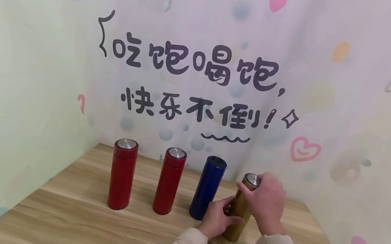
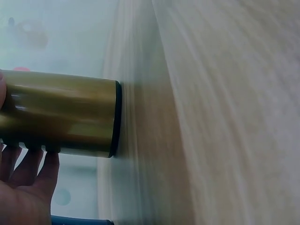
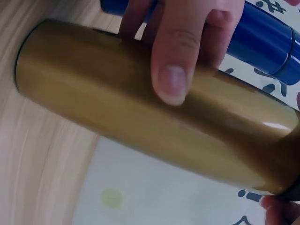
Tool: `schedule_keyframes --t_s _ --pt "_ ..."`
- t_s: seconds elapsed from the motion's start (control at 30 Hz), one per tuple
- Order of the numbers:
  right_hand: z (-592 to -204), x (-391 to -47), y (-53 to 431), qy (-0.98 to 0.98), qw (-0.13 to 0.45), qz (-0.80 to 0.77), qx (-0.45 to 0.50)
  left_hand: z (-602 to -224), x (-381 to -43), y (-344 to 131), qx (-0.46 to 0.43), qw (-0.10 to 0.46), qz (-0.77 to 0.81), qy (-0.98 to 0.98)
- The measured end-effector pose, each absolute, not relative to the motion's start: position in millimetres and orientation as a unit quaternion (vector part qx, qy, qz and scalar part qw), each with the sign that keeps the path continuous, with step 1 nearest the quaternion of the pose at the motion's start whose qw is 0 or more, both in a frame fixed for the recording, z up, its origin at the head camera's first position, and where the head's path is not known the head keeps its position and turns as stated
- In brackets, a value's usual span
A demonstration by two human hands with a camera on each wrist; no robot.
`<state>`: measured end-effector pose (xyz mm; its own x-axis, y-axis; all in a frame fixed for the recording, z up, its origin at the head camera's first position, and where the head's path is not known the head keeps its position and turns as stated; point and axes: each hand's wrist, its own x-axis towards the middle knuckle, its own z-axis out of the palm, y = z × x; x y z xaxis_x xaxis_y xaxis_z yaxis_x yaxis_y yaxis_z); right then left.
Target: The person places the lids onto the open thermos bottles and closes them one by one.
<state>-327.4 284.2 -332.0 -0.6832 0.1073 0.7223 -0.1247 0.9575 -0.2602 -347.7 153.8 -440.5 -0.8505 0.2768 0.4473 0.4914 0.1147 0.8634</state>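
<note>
A gold thermos bottle [image 1: 239, 214] with a silver-topped lid [image 1: 253, 180] stands on the table at the right of the row. My left hand [image 1: 219, 220] grips its body, the thumb across the near side and the fingers around the other. At the top, my right hand [image 1: 268, 201] holds the lid between thumb and fingers. In the left wrist view the gold bottle's dark base [image 2: 117, 119] is close to the wood. The right wrist view shows my left thumb [image 3: 173, 75] lying along the gold body. Just left of the hands stands a blue thermos bottle [image 1: 208, 187] with a dark top.
Two red thermos bottles, one at the far left [image 1: 122, 178] and one nearer the middle [image 1: 169, 184], stand upright with silver tops. The wooden table [image 1: 68, 212] ends at a printed wall sheet [image 1: 209, 16] behind, and more sheeting rises on both sides.
</note>
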Motion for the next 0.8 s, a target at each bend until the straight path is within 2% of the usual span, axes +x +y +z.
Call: schedule_keyframes --t_s 0.1,0.37,0.47,0.6,0.8 --pt "-330 -325 287 -0.915 0.356 0.19 0.024 -443 -348 154 -0.261 0.087 -0.61 -0.743" --pt "-326 -325 318 -0.864 0.15 0.454 0.16 -446 -349 156 -0.261 0.083 -0.628 -0.728" --pt "-326 -325 328 -0.85 0.108 0.481 0.189 -447 -348 157 -0.26 0.079 -0.634 -0.724" --pt "-322 -324 334 -0.858 0.097 0.466 0.19 -446 -348 157 -0.262 0.074 -0.639 -0.72" --pt "-312 -322 329 -0.901 0.135 0.381 0.157 -443 -349 156 -0.258 0.075 -0.63 -0.728"
